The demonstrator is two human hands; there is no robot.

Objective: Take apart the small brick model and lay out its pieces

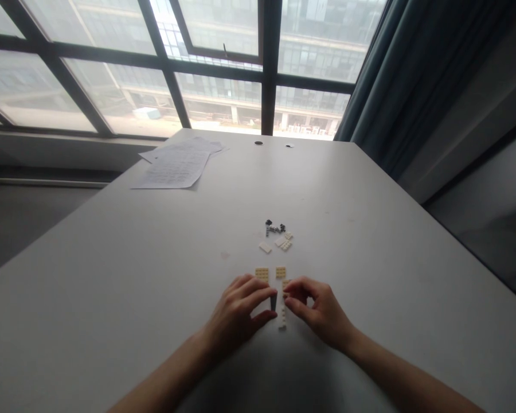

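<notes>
Grey piece (274, 302) sits pinched in my left hand (241, 304), long axis pointing away from me; my right hand (320, 310) is just right of it, fingertips by a tan brick (286, 283); whether they grasp it I can't tell

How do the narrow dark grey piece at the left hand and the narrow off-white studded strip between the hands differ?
Colour: the narrow dark grey piece is dark; the narrow off-white studded strip is pale.
Surface: the strip shows bumps; none are discernible on the grey piece.
Hold: left-hand fingers and thumb pinch the grey piece; none close around the strip's visible part.
Both are slim.
</notes>
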